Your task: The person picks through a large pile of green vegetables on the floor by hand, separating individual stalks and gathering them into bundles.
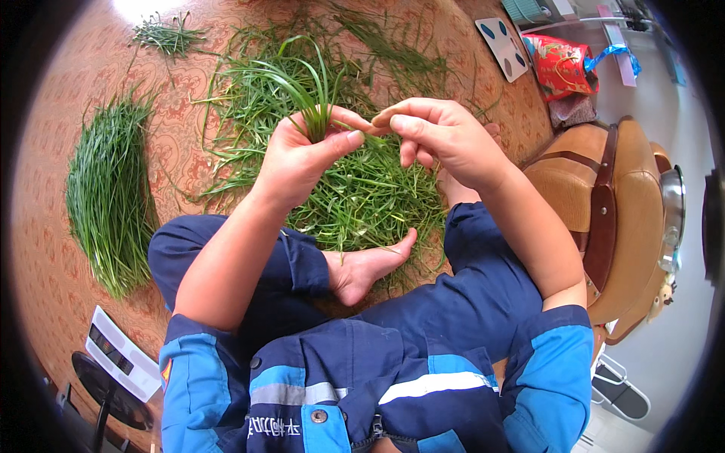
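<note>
My left hand (303, 156) is closed around a small bunch of long, flat green leaves (314, 105), which look like garlic chives. The leaf tips arch away from me. Beside it, my right hand (447, 136) has its thumb and index finger drawn together, almost touching the left fingertips. Whether a stalk is pinched there is unclear. Below both hands spreads a loose heap of the same greens (368, 198) on the patterned floor. An aligned pile of greens (110, 192) lies to the left, its stalks side by side.
A small bunch of thin stalks (169, 37) lies at the far left. My bare foot (368, 269) rests against the heap. A brown cushioned seat (566, 181), a red bag (563, 65) and a white scale-like panel (503, 48) stand right. A white panel (122, 354) lies lower left.
</note>
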### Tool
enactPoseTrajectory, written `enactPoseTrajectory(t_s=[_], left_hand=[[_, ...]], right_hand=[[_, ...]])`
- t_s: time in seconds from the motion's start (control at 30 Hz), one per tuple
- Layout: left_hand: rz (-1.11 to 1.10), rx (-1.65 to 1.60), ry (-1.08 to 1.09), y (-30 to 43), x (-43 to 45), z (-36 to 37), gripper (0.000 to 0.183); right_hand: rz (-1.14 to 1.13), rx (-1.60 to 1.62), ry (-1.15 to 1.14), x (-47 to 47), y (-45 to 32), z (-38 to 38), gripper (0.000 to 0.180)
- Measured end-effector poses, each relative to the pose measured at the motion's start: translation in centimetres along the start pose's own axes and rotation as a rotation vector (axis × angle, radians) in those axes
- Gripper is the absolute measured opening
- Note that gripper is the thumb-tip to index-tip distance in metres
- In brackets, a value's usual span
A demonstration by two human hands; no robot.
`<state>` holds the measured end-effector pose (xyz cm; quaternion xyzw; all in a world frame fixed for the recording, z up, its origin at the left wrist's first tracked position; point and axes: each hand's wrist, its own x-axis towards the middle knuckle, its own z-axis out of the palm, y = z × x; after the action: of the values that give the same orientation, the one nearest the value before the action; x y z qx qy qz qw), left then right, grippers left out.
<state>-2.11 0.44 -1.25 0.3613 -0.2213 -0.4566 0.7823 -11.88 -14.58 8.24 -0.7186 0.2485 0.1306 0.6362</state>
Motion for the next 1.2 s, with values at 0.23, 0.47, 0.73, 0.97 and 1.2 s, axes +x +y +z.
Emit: enactPoseTrajectory(t_s=[0.23, 0.47, 0.73, 0.97, 1.2], left_hand=[[0.002, -0.011, -0.018, 0.1, 0.2, -0.4, 0.018], [-0.071, 0.003, 0.142, 0.0, 0.1, -0.5, 0.015], [-0.025, 0.064, 0.19, 0.4, -0.2, -0.3, 0.013], [-0.007, 0.189, 0.175, 0.3, -0.1, -0.5, 0.012], [0.014, 0.313, 0.08, 0.2, 0.2, -1.2, 0.012]], right_hand=[[-0.043, 0.039, -0.055, 1.3, 0.6, 0.8, 0.019], [-0.129, -0.211, 0.157, 1.4, 0.5, 1.9, 0.017], [-0.181, -0.344, 0.138, 1.7, 1.4, 2.0, 0.02], [-0.084, -0.132, 0.037, 1.5, 0.5, 1.9, 0.022], [0.003, -0.068, -0.082, 2.0, 0.9, 0.7, 0.023]])
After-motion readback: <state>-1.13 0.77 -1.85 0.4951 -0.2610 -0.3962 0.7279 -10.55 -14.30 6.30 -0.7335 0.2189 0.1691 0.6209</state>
